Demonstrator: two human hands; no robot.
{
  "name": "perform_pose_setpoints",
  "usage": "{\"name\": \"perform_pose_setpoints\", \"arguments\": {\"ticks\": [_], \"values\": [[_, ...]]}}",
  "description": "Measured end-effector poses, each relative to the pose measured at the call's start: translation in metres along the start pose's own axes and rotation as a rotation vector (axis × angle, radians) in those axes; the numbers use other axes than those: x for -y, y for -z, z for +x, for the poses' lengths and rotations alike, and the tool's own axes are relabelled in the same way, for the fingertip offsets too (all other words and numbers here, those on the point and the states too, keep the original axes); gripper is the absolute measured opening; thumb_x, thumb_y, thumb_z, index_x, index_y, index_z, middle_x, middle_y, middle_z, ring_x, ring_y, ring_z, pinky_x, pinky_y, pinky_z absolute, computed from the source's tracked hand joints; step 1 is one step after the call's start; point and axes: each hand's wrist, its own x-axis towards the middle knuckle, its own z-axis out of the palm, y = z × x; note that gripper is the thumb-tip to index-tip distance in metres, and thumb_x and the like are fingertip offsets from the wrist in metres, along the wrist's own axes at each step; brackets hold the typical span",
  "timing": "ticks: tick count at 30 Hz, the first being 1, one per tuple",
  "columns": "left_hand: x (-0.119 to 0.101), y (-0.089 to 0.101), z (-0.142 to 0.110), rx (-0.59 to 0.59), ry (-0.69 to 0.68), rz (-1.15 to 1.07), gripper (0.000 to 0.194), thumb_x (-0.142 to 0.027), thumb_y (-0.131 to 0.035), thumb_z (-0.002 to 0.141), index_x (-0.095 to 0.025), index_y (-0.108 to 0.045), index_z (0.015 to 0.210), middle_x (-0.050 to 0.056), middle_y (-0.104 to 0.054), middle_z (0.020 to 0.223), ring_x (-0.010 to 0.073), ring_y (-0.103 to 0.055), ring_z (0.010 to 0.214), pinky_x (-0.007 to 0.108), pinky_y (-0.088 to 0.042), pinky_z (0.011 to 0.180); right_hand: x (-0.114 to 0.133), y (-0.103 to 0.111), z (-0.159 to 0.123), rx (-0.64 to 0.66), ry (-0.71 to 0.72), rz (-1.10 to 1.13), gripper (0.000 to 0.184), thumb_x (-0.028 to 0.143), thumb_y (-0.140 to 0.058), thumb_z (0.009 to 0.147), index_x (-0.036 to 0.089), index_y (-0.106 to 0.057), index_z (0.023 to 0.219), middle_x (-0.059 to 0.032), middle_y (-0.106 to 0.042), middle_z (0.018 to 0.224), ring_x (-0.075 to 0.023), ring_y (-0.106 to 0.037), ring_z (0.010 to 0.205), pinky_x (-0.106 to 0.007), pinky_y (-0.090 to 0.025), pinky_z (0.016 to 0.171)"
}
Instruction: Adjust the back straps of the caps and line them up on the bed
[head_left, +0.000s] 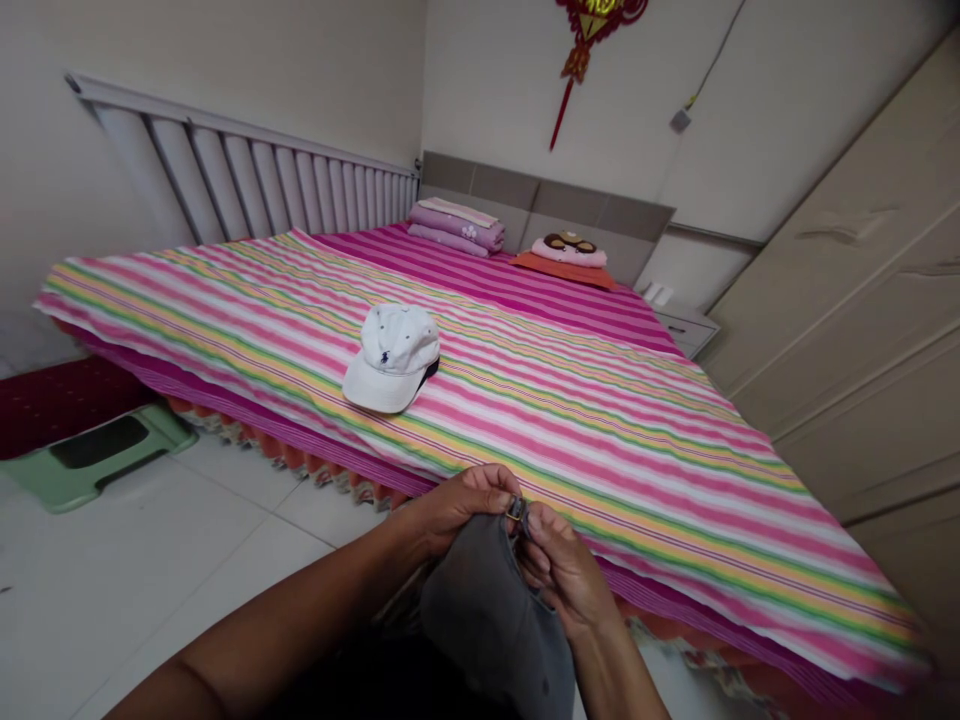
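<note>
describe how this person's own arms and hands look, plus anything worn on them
The left hand and right hand are ungloved, with no ring visible. The left forearm and right forearm show no sleeve, watch or bracelet.

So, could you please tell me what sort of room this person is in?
It looks like a bedroom, probably in a home: a wide, stripe-covered bed fills the middle, a headboard stands at its far end, and folded purple bedding lies near it.
</note>
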Motion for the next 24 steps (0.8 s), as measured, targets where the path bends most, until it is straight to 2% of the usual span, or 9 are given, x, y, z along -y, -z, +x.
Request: {"name": "perform_pose_setpoints", "arguments": {"ticks": [7, 14, 19, 24], "values": [[0.002, -0.003, 0.000, -0.098, 0.000, 0.022, 0.028, -0.020, -0.078, 0.051, -0.009, -0.059, 0.069, 0.002, -0.063, 0.058, 0.0068, -0.055, 0.048, 0.015, -0.040, 0.049, 0.001, 0.003, -0.001, -0.068, 0.050, -0.109, 0.029, 0.039, -0.067, 0.065, 0.017, -0.048, 0.062, 0.0112, -0.031, 0.036, -0.0030, -0.019, 0.034, -0.019, -0.012, 0.037], [0.002, -0.004, 0.000, -0.144, 0.008, 0.051, 0.029, -0.021, -0.079, 0.049, -0.008, -0.060, 0.068, 0.002, -0.062, 0.057, 0.0061, -0.054, 0.047, 0.015, -0.038, 0.048, 0.005, 0.007, 0.001, -0.149, 0.142, -0.280, 0.029, 0.038, -0.068, 0.063, 0.016, -0.051, 0.059, 0.0089, -0.034, 0.039, -0.0043, -0.022, 0.037, -0.020, -0.012, 0.039], [0.004, -0.006, 0.000, -0.168, -0.002, 0.055, 0.029, -0.020, -0.078, 0.050, -0.009, -0.060, 0.069, 0.001, -0.062, 0.058, 0.0063, -0.054, 0.048, 0.015, -0.038, 0.049, 0.004, 0.004, 0.000, -0.122, 0.122, -0.172, 0.027, 0.037, -0.066, 0.067, 0.017, -0.049, 0.063, 0.0104, -0.031, 0.039, -0.0035, -0.018, 0.037, -0.019, -0.011, 0.039], [0.005, -0.003, 0.000, -0.158, -0.030, 0.051, 0.029, -0.022, -0.078, 0.051, -0.010, -0.059, 0.069, 0.001, -0.062, 0.057, 0.0065, -0.054, 0.047, 0.016, -0.037, 0.047, 0.003, -0.003, -0.003, -0.103, 0.126, -0.056, 0.019, 0.034, -0.059, 0.074, 0.019, -0.047, 0.073, 0.0096, -0.038, 0.044, -0.0028, -0.016, 0.035, -0.019, -0.012, 0.038]]}}
